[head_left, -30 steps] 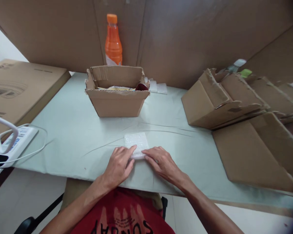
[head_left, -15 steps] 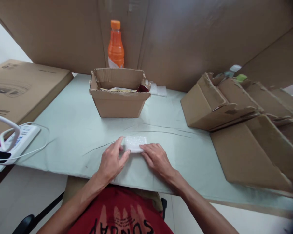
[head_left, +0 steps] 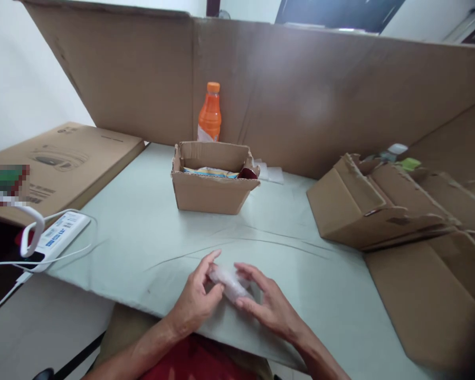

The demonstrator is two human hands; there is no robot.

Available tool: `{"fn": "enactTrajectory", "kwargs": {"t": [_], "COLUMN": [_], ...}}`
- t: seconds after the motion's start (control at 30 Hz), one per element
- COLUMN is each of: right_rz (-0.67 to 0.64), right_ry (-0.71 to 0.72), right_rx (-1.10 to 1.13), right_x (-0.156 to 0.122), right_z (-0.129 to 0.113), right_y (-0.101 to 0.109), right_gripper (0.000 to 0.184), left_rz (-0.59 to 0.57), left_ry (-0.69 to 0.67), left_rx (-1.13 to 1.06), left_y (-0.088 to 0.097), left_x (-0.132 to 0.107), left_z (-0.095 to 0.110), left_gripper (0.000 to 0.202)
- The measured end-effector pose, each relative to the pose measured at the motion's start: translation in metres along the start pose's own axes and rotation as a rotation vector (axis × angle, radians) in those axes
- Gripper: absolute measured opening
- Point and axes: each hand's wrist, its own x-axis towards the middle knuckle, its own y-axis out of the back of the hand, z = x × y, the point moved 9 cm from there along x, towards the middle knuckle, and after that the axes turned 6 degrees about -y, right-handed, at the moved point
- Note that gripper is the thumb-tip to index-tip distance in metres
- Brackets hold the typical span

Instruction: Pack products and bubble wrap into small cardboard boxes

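A small piece of bubble wrap (head_left: 230, 284), whitish and smeared by motion, is tilted between my two hands just above the table. My left hand (head_left: 200, 295) grips its left end, with the thumb at the near side and the index finger stretched out beyond it. At the other end, my right hand (head_left: 267, 301) has its thumb against the lower edge and its fingers curved round the far side. Whether anything is wrapped inside cannot be made out.
An open cardboard box (head_left: 211, 194) with packets stands ahead, an orange bottle (head_left: 209, 113) behind it. Flat white pieces (head_left: 275, 174) lie beside the box. Several cardboard bins (head_left: 340, 211) are at right. A power strip (head_left: 63, 232) with cables and a large carton (head_left: 114, 150) are at left.
The bubble wrap, flat on the table before, is now lifted and turned at a slant between both hands. My right hand has opened wider around it. The camera view has tipped upward.
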Motion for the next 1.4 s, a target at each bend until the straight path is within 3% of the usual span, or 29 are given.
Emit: {"fn": "enactTrajectory", "kwargs": {"t": [0.07, 0.13, 0.23, 0.33, 0.4, 0.47, 0.63, 0.73, 0.83, 0.93, 1.03, 1.1, 1.17, 1.23, 1.3, 1.37, 1.4], "right_rz": [-0.025, 0.009, 0.071, 0.141, 0.214, 0.295, 0.519, 0.618, 0.539, 0.352, 0.013, -0.212, -0.344, -0.402, -0.406, -0.237, -0.070], "right_ry": [-0.033, -0.054, -0.058, 0.052, 0.166, 0.233, 0.236, 0.254, 0.344, 0.375, 0.310, 0.227, 0.167, 0.148, 0.168, 0.224, 0.260], "right_rx": [0.027, 0.016, -0.035, -0.095, -0.140, -0.198, -0.330, -0.399, -0.458, -0.634, -0.926, -1.072, -1.148, -1.172, -1.140, -1.052, -0.976], "right_x": [0.002, 0.004, 0.009, 0.016, 0.019, 0.023, 0.036, 0.064, 0.121, 0.194, 0.252, 0.273, 0.285, 0.290, 0.288, 0.275, 0.261], "right_z": [0.000, -0.001, -0.002, -0.012, -0.024, -0.035, -0.071, -0.109, -0.146, -0.162, -0.145, -0.124, -0.109, -0.104, -0.110, -0.128, -0.141], "right_y": [0.000, 0.008, 0.024, 0.045, 0.062, 0.081, 0.142, 0.167, 0.159, 0.125, 0.072, 0.043, 0.026, 0.022, 0.031, 0.059, 0.081], "right_gripper": [0.025, 0.019, 0.016, 0.012, 0.008, 0.005, 0.010, 0.014, 0.013, 0.010, 0.015, 0.018, 0.023, 0.024, 0.022, 0.017, 0.016], "left_rz": [-0.045, 0.009, 0.253, 0.460, 0.510, 0.506, 0.558, 0.570, 0.570, 0.572, 0.562, 0.549, 0.534, 0.534, 0.581, 0.655, 0.676], "left_ry": [-0.130, -0.349, -0.698, -0.865, -0.883, -0.881, -0.943, -0.944, -0.933, -0.918, -0.918, -0.920, -0.930, -0.944, -0.946, -0.924, -0.896], "left_rx": [0.140, 0.335, 0.645, 0.889, 0.964, 0.975, 0.913, 0.861, 0.815, 0.785, 0.759, 0.741, 0.720, 0.701, 0.689, 0.679, 0.659], "left_y": [0.003, 0.021, 0.067, 0.106, 0.119, 0.122, 0.115, 0.117, 0.121, 0.122, 0.122, 0.122, 0.121, 0.123, 0.129, 0.139, 0.144], "left_x": [0.006, 0.018, 0.043, 0.074, 0.092, 0.100, 0.086, 0.085, 0.088, 0.089, 0.087, 0.086, 0.087, 0.087, 0.084, 0.078, 0.074], "left_z": [0.016, 0.047, 0.105, 0.138, 0.139, 0.127, 0.095, 0.090, 0.088, 0.084, 0.081, 0.080, 0.080, 0.081, 0.082, 0.083, 0.083], "left_gripper": [0.056, 0.052, 0.055, 0.065, 0.068, 0.067, 0.053, 0.049, 0.049, 0.052, 0.055, 0.057, 0.062, 0.068, 0.074, 0.076, 0.071]}}
